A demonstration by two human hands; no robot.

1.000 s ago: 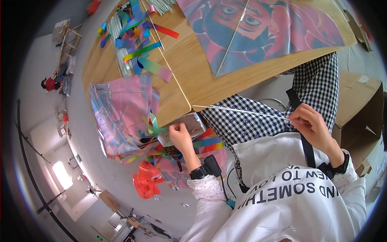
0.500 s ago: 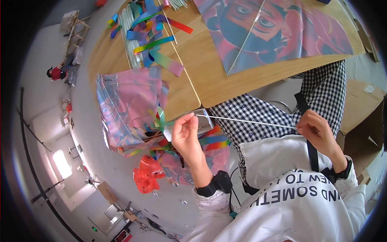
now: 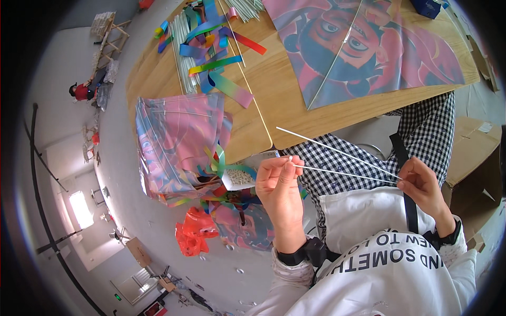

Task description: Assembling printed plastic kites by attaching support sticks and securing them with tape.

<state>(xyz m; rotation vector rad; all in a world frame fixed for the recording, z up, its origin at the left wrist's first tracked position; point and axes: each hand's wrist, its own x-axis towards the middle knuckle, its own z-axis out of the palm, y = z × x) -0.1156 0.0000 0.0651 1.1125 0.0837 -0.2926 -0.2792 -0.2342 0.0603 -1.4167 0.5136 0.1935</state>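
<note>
My right hand grips two thin white rods at one end; they fan out to the left over my checked trousers. My left hand pinches the tip of the lower rod, fingers closed on a tiny white piece there. Just left of that hand an open bag of small white pieces rests on a pile of folded pink kites. A flat pink kite with a cartoon face lies spread on the wooden table.
Rainbow ribbon tails and a bundle of white rods lie on the table's far left. A red plastic bag sits on the floor. Cardboard boxes stand at my right. A person in red crouches far off.
My left hand lifted off the kite pile and came to the lower rod's tip. A second rod now shows above it. The view tilted slightly.
</note>
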